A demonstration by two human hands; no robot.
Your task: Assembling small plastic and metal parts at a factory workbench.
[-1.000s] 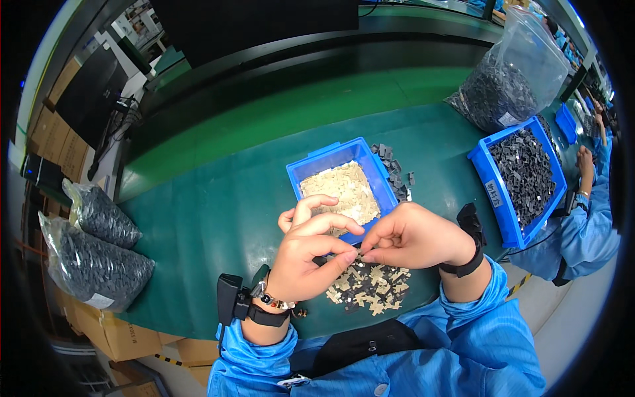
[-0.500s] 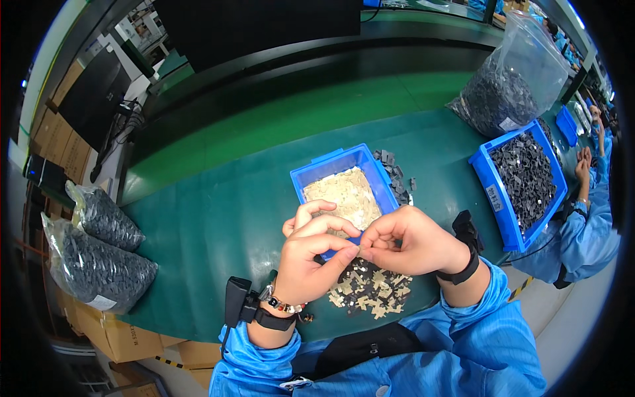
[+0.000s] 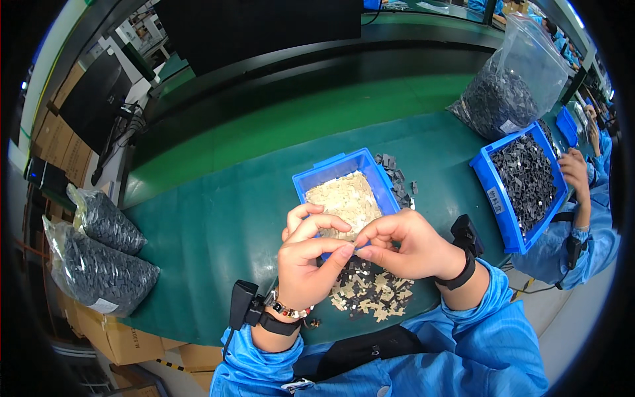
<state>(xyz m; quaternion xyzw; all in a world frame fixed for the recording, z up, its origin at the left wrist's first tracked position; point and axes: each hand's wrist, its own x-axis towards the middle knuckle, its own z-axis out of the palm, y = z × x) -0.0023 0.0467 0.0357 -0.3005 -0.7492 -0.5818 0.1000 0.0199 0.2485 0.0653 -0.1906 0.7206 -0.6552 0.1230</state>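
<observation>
My left hand (image 3: 309,259) and my right hand (image 3: 405,246) meet fingertip to fingertip above the near edge of a blue bin. Thumb and forefinger are pinched on each hand; whatever sits between them is too small and covered to make out. Cream-coloured flat pieces (image 3: 347,197) fill the blue bin (image 3: 320,167). Below my hands lies a loose pile of small cream and dark parts (image 3: 377,291) on the green table mat. Dark grey pieces (image 3: 397,177) are scattered along the bin's right side.
On the right stands a larger blue bin (image 3: 497,210) of dark pieces, with a big clear bag (image 3: 506,92) behind it. Two bags of dark parts (image 3: 99,274) rest at the left edge. A co-worker's hand (image 3: 574,173) reaches near the right bin.
My hands stay pinched together, with the fingertips shifted slightly left. The co-worker's hand at the right has moved closer to the larger bin.
</observation>
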